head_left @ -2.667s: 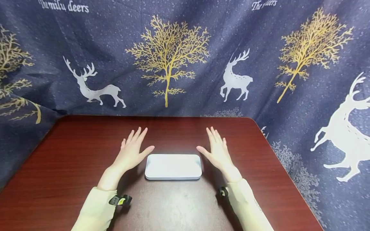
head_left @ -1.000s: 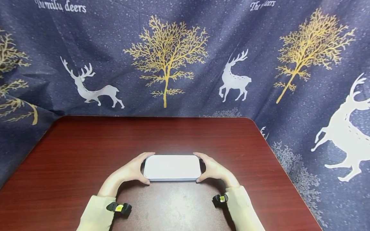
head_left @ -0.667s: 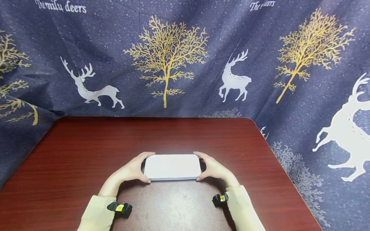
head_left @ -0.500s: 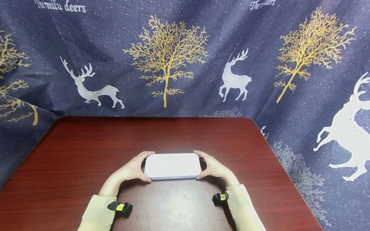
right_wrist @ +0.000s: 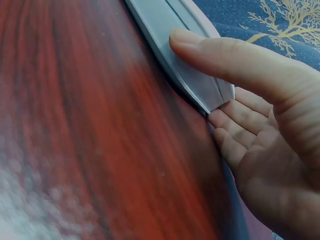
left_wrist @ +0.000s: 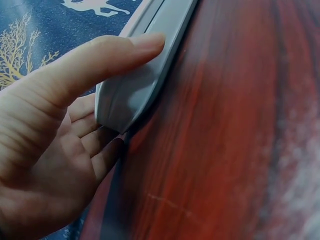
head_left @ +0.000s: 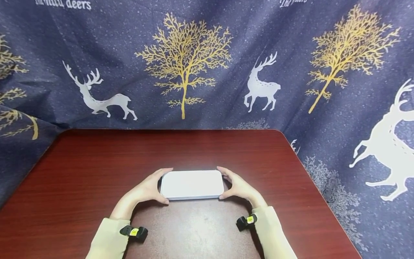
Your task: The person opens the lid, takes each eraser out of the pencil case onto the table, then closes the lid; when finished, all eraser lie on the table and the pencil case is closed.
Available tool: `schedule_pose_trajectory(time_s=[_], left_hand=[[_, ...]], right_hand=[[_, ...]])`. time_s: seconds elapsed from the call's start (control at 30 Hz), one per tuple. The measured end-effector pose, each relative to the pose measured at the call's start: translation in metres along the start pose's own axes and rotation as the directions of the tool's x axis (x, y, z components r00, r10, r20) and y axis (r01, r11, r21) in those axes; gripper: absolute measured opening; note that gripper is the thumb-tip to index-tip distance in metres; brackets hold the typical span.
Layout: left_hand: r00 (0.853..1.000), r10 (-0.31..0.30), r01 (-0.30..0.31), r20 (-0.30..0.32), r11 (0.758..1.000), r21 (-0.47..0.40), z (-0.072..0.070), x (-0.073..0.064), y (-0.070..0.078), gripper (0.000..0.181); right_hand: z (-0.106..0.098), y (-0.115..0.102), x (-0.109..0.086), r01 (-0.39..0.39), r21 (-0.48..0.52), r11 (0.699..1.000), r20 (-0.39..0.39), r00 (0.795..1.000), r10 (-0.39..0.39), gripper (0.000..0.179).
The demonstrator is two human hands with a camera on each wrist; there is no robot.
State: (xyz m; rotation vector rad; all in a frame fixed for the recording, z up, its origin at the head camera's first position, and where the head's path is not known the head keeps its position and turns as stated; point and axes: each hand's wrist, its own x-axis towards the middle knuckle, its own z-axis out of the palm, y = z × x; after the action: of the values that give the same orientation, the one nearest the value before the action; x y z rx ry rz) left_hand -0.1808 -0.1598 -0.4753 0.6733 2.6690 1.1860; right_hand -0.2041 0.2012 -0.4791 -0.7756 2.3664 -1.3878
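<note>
A white flat rectangular box (head_left: pixel 192 184) with rounded corners lies lengthwise across the middle of the table. Its pale grey side (left_wrist: pixel 142 82), with a thin seam near the top, shows in the left wrist view. My left hand (head_left: pixel 149 189) grips the left end, thumb on the near side and fingers round the far corner. The right end is held the same way by my right hand (head_left: pixel 238 187). In the right wrist view, the right thumb (right_wrist: pixel 205 47) presses on the box's near side, while the fingers curl behind its end. The far fingertips are partly hidden by the box.
The dark red wooden table (head_left: pixel 97 154) has rounded far corners. Behind it hangs a blue curtain (head_left: pixel 213 43) printed with white deer and golden trees. A black strap device (head_left: pixel 136 233) sits on the left wrist and another (head_left: pixel 245 221) on the right.
The hands were spread open on either side of the box, then came in and took hold of its two ends. Lately, only the head view has shifted slightly.
</note>
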Motion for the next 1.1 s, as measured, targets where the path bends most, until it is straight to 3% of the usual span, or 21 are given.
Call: schedule_pose_trajectory(time_s=[0.3,0.6,1.1], left_hand=[[0.999,0.007,-0.006,-0.031,1.000,0.026,0.0014,0.0032,0.0000,0.103],[0.998,0.013,-0.010,-0.057,0.998,0.058,0.0007,0.0015,0.0013,0.095],[0.998,0.021,-0.019,-0.062,0.999,0.028,-0.0011,0.0021,0.0052,0.094]], right_hand=[[0.0028,-0.0024,0.0004,-0.008,-0.180,0.984,-0.027,1.000,0.003,0.107],[0.0038,-0.0041,0.0013,-0.005,-0.163,0.987,-0.034,0.999,-0.001,0.107],[0.0036,-0.0025,0.0013,-0.027,-0.171,0.985,-0.038,0.999,0.021,0.108]])
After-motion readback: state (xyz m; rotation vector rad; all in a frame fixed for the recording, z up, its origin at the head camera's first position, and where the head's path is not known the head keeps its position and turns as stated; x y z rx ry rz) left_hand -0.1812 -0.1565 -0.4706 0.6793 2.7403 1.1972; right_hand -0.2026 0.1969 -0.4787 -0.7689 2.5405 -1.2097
